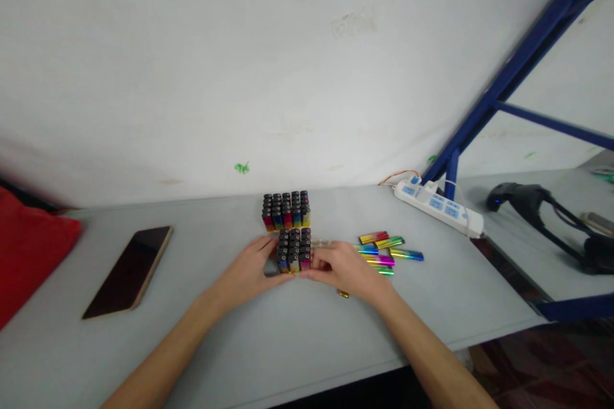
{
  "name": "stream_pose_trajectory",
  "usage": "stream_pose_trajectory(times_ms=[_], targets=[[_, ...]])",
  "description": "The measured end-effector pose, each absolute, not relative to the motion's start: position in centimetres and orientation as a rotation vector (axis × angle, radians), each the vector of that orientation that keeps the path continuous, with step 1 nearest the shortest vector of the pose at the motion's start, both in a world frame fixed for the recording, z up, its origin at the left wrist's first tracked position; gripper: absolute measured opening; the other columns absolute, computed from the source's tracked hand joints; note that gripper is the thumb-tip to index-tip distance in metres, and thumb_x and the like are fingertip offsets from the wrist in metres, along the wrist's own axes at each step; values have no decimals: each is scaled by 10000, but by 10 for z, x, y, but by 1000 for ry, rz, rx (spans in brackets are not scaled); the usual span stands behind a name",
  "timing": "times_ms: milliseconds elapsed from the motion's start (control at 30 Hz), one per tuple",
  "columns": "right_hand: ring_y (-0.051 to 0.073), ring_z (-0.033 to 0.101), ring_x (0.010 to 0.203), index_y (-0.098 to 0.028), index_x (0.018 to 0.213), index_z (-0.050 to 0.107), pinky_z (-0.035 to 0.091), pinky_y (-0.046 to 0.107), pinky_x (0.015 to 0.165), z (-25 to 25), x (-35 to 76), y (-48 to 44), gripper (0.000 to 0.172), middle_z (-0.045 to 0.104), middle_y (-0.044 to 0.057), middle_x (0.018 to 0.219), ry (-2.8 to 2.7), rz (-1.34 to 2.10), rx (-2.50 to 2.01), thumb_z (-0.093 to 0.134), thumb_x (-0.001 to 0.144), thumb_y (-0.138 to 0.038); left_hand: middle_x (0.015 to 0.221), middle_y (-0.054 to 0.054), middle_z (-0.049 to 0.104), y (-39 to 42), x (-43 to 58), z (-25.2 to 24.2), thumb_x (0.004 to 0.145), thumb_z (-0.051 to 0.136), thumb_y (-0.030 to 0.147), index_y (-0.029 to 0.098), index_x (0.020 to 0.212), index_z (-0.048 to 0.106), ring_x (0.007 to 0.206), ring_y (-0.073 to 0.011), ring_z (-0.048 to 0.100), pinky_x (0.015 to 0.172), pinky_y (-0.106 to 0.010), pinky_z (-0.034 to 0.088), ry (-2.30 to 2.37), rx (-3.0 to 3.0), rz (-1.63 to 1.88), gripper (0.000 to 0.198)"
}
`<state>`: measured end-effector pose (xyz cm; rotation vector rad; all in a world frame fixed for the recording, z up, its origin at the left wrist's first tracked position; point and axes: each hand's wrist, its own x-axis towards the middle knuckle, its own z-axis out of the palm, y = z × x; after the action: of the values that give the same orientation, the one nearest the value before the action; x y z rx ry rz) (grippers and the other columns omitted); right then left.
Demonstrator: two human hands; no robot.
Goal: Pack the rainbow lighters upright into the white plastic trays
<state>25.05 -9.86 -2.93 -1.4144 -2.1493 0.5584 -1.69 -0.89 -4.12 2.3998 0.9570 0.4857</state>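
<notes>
Several black-topped lighters with colourful bodies stand upright in a near block [294, 250], directly in front of a second upright block of lighters [286, 211]. My left hand [249, 270] presses the near block's left side, thumb along its front. On the block's right side, my right hand [343, 270] closes with curled fingers, its thumb also at the front. Both hands grip this near block between them. To the right of my right hand, several shiny metallic-coloured pieces [406, 255] lie loose on the grey table [230, 358]. A small gold piece [343, 293] lies below my right wrist.
A dark phone [128, 271] lies at the left, beside a red item [31, 249] at the edge. At the right are a white power strip [439, 206], a blue metal frame [494, 102] and a black strapped device [542, 217]. A white wall rises behind.
</notes>
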Motion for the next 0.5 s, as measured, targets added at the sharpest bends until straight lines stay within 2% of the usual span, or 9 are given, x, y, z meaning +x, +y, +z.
stream_pose_trajectory(times_ms=[100, 200, 300, 400, 500], targets=[[185, 658, 684, -225, 827, 737, 454, 300, 694, -18, 274, -99, 441, 752, 13, 756, -1989, 624, -1426, 703, 1118, -555, 1438, -142, 793, -8, -18, -43, 865, 915, 592, 239, 1359, 781, 1337, -405, 740, 1237, -545, 572, 945, 2409, 514, 622], [235, 716, 855, -222, 923, 782, 529, 358, 847, -9, 313, -101, 409, 798, 68, 907, -1850, 463, -1490, 636, 1137, -539, 1429, -147, 796, -7, -19, -45, 861, 910, 608, 231, 1341, 789, 1311, -407, 752, 1219, -542, 590, 948, 2418, 524, 622], [278, 728, 974, -230, 978, 816, 556, 408, 930, -9, 351, -105, 297, 802, 97, 998, -1773, 413, -1593, 699, 1077, -485, 1375, -152, 813, -6, -18, -47, 855, 899, 644, 227, 1287, 803, 1263, -407, 769, 1183, -546, 616, 960, 2441, 515, 608], [275, 747, 973, -236, 993, 826, 573, 407, 930, -14, 374, -111, 177, 797, 89, 1045, -1784, 593, -1682, 791, 989, -409, 1422, -162, 797, -6, -18, -46, 858, 885, 660, 221, 1320, 790, 1305, -414, 755, 1214, -557, 597, 966, 2442, 496, 644], [286, 750, 983, -229, 995, 838, 585, 406, 918, -20, 379, -112, 176, 779, 94, 1071, -1826, 718, -1735, 889, 870, -344, 1440, -182, 785, -7, -16, -44, 867, 883, 633, 193, 1340, 780, 1327, -419, 744, 1241, -564, 577, 979, 2433, 457, 654]])
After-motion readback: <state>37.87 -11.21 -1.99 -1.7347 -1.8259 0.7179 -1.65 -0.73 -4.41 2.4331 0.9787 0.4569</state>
